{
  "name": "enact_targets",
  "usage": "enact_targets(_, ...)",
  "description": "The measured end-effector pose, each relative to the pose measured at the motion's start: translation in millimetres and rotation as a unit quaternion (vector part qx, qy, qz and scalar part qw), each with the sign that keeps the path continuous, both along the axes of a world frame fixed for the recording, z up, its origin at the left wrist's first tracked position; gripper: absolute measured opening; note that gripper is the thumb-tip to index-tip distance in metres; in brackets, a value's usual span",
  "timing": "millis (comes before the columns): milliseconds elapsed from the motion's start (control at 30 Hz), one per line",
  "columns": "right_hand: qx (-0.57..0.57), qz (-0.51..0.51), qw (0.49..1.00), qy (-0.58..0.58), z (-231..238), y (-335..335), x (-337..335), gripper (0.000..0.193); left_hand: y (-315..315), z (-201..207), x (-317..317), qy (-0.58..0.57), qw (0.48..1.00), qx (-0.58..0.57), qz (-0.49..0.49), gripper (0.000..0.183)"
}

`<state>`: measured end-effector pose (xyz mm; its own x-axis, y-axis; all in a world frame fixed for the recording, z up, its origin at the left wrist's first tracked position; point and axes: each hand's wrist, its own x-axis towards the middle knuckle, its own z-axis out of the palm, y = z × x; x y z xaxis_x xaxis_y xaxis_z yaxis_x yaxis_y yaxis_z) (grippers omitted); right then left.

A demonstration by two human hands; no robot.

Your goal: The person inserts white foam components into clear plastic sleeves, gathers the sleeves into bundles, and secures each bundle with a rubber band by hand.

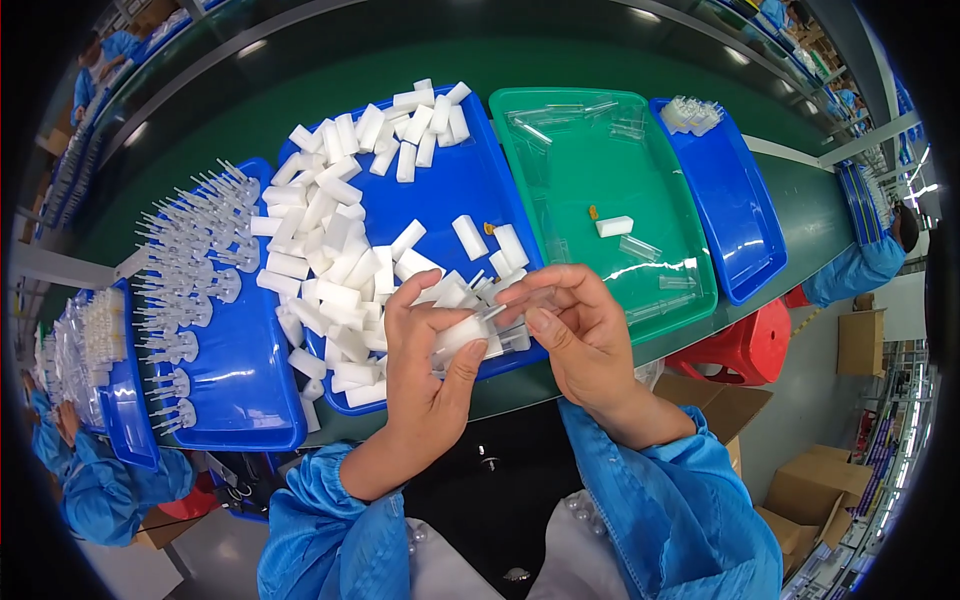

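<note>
My left hand point(425, 365) is closed around a white block point(464, 332), with the thumb along its near side. A thin rod juts from the block's right end. Close beside it, my right hand point(580, 335) pinches a small transparent plastic piece point(528, 304) between thumb and fingers, at the rod's tip. Whether the two parts touch, I cannot tell. Under my hands, a blue tray point(480, 135) bears a heap of white blocks point(335, 225). Some transparent pieces point(515, 338) show below my fingers.
A green tray point(590, 180) on the right carries transparent tubes point(640, 248) and one white block point(614, 227). Beyond it lies another blue tray point(735, 215). To the left, a blue tray point(235, 400) holds many transparent stemmed parts point(200, 260). A red stool point(745, 345) stands at right.
</note>
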<state>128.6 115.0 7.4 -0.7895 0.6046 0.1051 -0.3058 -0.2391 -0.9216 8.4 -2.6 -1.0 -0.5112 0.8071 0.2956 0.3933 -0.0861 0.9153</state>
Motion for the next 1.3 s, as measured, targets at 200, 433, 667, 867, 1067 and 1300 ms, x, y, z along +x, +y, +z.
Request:
enact_targets(200,0.015,-0.014,1.000,0.014,-4.5,-1.7,0.2,0.025,1.0,1.3,-0.3,-0.005,1.000,0.006,-0.004,0.016)
enact_targets(433,0.013,-0.020,1.000,0.019,-3.7,-1.8,0.5,0.024,2.5,-0.1,0.4,0.005,1.000,0.005,0.013,0.015)
enact_targets(667,0.062,-0.034,0.997,0.011,-1.7,-5.5,1.2,0.022,2.8,2.4,-2.4,0.015,1.000,0.000,0.007,0.011)
enact_targets(867,0.091,-0.037,0.995,-0.013,4.6,-2.7,3.2,0.024,2.7,4.0,-1.6,0.085,0.996,0.000,0.000,0.009)
enact_targets(1067,0.065,0.015,0.995,-0.075,21.3,13.0,3.2,0.024,0.1,8.8,2.0,0.090,0.995,-0.026,-0.020,0.014)
enact_targets(1300,0.075,0.059,0.989,-0.113,23.5,19.9,9.2,0.020,0.5,8.8,-0.5,0.090,0.995,-0.043,-0.016,0.015)
